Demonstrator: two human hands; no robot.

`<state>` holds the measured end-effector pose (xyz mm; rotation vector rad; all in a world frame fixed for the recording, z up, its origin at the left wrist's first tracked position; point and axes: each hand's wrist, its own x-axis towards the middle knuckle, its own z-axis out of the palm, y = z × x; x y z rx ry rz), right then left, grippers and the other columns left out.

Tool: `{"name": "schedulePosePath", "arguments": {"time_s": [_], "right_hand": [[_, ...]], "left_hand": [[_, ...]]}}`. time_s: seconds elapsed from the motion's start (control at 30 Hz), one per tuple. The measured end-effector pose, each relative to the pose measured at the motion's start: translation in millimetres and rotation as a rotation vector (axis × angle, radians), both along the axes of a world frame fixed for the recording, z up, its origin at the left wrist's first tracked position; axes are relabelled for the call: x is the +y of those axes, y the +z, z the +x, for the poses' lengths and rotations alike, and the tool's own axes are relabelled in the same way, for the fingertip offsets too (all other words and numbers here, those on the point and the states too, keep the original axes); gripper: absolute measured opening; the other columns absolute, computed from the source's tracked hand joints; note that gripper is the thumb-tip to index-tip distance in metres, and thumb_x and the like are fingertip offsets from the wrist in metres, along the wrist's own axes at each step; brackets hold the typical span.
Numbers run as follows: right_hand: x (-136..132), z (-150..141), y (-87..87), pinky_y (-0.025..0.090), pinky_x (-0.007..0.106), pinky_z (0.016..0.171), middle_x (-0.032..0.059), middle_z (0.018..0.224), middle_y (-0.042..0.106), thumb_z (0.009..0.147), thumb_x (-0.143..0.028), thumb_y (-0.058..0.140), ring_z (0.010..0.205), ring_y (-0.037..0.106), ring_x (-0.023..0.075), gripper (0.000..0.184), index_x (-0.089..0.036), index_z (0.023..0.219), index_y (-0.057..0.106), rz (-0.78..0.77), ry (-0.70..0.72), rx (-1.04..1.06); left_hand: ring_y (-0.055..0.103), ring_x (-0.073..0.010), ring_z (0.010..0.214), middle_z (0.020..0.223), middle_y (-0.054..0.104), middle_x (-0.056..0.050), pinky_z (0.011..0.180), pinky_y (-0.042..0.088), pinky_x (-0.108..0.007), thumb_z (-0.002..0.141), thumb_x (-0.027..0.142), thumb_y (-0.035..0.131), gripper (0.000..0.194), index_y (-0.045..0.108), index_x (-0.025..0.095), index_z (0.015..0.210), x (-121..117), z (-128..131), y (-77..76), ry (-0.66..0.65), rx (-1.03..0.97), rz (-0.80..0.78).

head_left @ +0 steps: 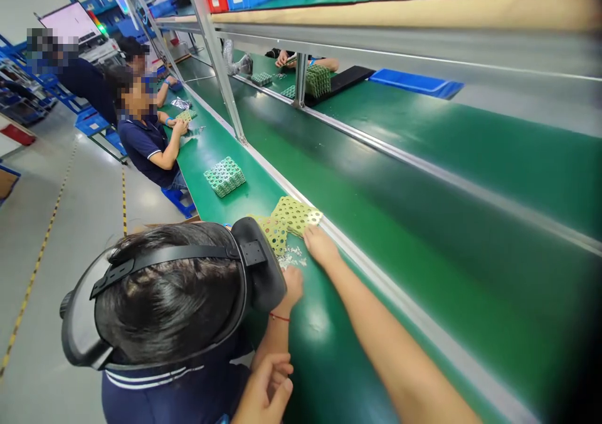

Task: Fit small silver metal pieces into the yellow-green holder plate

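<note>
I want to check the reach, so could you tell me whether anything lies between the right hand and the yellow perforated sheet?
Nothing visible: the right hand touches the yellow perforated sheet at its near edge; a co-worker's hand lies beside, not between.

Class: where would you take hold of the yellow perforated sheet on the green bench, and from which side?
Probably pinch the corner nearest the right hand, coming from the near side. The yellow perforated sheet is thin and lies flat, partly over a second sheet, so only an edge offers a grip, and that corner is uncovered.
</note>
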<state>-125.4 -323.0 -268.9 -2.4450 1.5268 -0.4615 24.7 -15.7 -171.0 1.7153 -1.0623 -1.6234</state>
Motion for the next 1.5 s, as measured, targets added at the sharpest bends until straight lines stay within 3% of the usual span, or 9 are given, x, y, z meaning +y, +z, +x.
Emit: {"name": "schedulePosePath", "arguments": {"time_s": [0.23, 0.37, 0.47, 0.57, 0.73, 0.83, 1.07, 1.2, 1.5], "right_hand": [[10.8, -71.1, 49.7, 0.046, 0.034, 0.080, 0.0058, 0.094, 0.055, 0.088, -0.027, 0.045, 0.086, 0.053, 0.0135, 0.021, -0.011, 0.097, 0.054, -0.295, -0.257, -0.168], [119.0, -100.6, 83.7, 0.046, 0.033, 0.080, 0.0088, 0.095, 0.058, 0.087, -0.018, 0.042, 0.090, 0.054, 0.0160, 0.020, -0.010, 0.102, 0.053, -0.462, -0.293, -0.284], [228.3, -96.1, 105.7, 0.045, 0.028, 0.086, 0.0054, 0.104, 0.057, 0.086, -0.015, 0.042, 0.096, 0.053, 0.0137, 0.033, -0.015, 0.119, 0.046, -0.441, -0.042, -0.301], [292.9, -94.7, 110.7, 0.048, 0.020, 0.078, -0.0014, 0.106, 0.057, 0.086, -0.024, 0.043, 0.098, 0.052, 0.0120, 0.033, -0.023, 0.118, 0.048, -0.371, 0.317, -0.310], [232.5, -105.2, 60.6, 0.044, 0.038, 0.086, 0.0091, 0.113, 0.051, 0.089, -0.020, 0.033, 0.103, 0.049, 0.0204, 0.038, -0.017, 0.127, 0.038, -0.321, -0.115, -0.399], [151.2, -77.7, 17.7, 0.042, 0.041, 0.089, 0.0106, 0.119, 0.046, 0.088, -0.030, 0.043, 0.109, 0.044, 0.0223, 0.037, -0.016, 0.122, 0.042, -0.229, -0.002, -0.276], [64.6, 43.0, -44.2, 0.024, 0.053, 0.100, 0.0099, 0.132, 0.029, 0.084, -0.035, 0.051, 0.122, 0.025, 0.0269, 0.042, -0.018, 0.121, 0.043, -0.105, 0.209, -0.092], [79.7, 39.8, -61.0, 0.023, 0.053, 0.101, 0.0092, 0.132, 0.028, 0.085, -0.029, 0.049, 0.123, 0.023, 0.0261, 0.039, -0.018, 0.122, 0.041, -0.061, 0.236, -0.089], [258.9, -89.5, -80.5, 0.032, 0.050, 0.098, 0.0108, 0.130, 0.032, 0.088, -0.028, 0.044, 0.120, 0.030, 0.0247, 0.037, -0.016, 0.122, 0.041, -0.027, -0.009, -0.225]], "left_hand": [[0.052, -0.0185, 0.095, 0.107, 0.054, -0.008, 0.086, 0.043, -0.037, 0.084, 0.042, 0.047, 0.033, 0.051, 0.021, 0.108, -35.0, -30.0, 23.1, 0.057, 0.035, -0.093], [0.043, -0.0247, 0.113, 0.129, 0.037, -0.017, 0.094, 0.036, -0.039, 0.071, 0.054, 0.059, 0.074, 0.030, 0.018, 0.128, -59.9, -57.7, 29.6, 0.064, 0.282, -0.112], [0.029, -0.0290, 0.125, 0.143, 0.008, -0.016, 0.094, 0.036, -0.041, 0.061, 0.057, 0.067, 0.104, 0.004, 0.024, 0.137, -62.6, -78.0, 29.5, 0.041, 0.580, -0.038], [0.040, -0.0286, 0.118, 0.134, 0.034, -0.016, 0.096, 0.035, -0.041, 0.065, 0.051, 0.067, 0.090, 0.021, 0.018, 0.135, -48.6, -84.3, 24.9, 0.217, 0.665, 0.007], [0.050, -0.0277, 0.107, 0.115, 0.055, -0.010, 0.096, 0.036, -0.044, 0.074, 0.044, 0.061, 0.053, 0.048, 0.018, 0.119, -8.2, -42.6, 34.6, 0.158, 0.447, 0.059], [0.049, -0.0273, 0.109, 0.118, 0.054, -0.008, 0.096, 0.036, -0.045, 0.078, 0.040, 0.057, 0.043, 0.052, 0.022, 0.117, 4.6, -14.8, 54.3, -0.022, 0.482, 0.024], [0.039, -0.0276, 0.118, 0.126, 0.046, -0.005, 0.097, 0.033, -0.054, 0.079, 0.050, 0.051, 0.053, 0.040, 0.029, 0.126, -76.1, -2.9, 58.5, 0.165, 0.571, 0.013], [0.041, -0.0243, 0.115, 0.126, 0.044, -0.009, 0.095, 0.035, -0.049, 0.084, 0.044, 0.047, 0.043, 0.044, 0.023, 0.121, -80.7, 4.5, 48.1, 0.213, 0.570, 0.041], [0.048, -0.0287, 0.110, 0.112, 0.059, -0.004, 0.101, 0.027, -0.047, 0.074, 0.028, 0.061, 0.034, 0.059, 0.024, 0.108, 61.3, 15.3, 57.9, 0.213, 0.811, 0.260]]}}
